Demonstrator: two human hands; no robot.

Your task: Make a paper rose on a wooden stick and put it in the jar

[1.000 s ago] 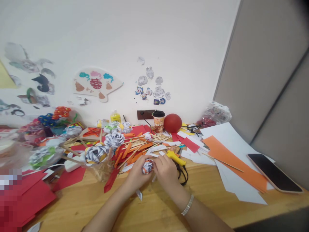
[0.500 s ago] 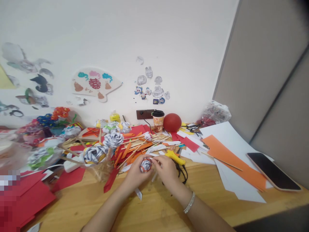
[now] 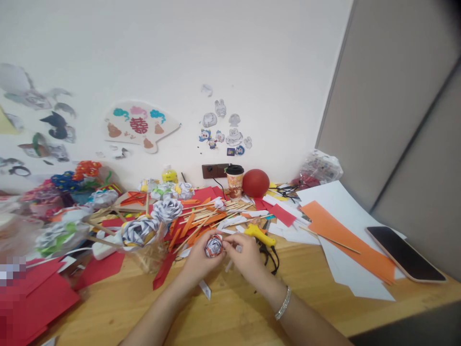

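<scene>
A small paper rose, pale grey-white with orange-red edging, sits in my left hand, whose fingers curl around it. My right hand wears a bracelet at the wrist and pinches at the rose's right edge with thumb and forefinger. Whatever lies between those fingertips is too small to make out apart from the rose. Just behind my right hand lies a yellow glue gun with a black cord. Under the hands, a narrow white paper strip rests on the wooden table.
Larger paper roses stand at the left near red paper sheets. Thin wooden sticks and orange and red strips spread behind the hands. A lidded cup and red balloon stand by the wall. A phone lies right, beside white and orange paper.
The view has shifted slightly. The rose has turned a little in my left hand, its face now more towards me, and my right fingers have curled in more at its edge.
</scene>
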